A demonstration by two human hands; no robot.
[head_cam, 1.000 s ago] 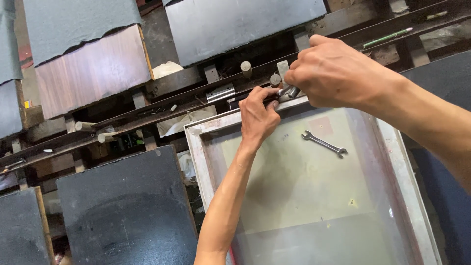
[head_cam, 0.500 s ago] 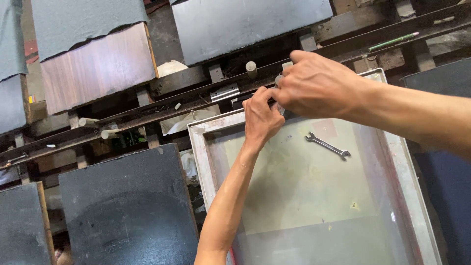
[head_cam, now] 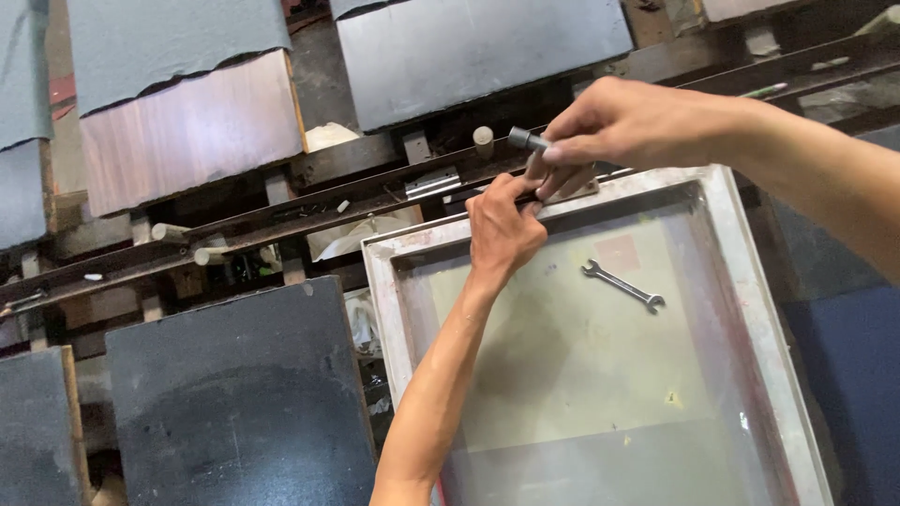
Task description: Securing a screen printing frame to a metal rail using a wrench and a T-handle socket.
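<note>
Up top, right hand fingers pinch a grey socket tool pointing left, roughly level, left hand fingers gripping the frame.

We are taking the frame as our mark. A wrench is lying inside it, on the mesh, toward its far right. Both hands are meeting at its far rail. Panels are lying left of it, others behind it.
</note>
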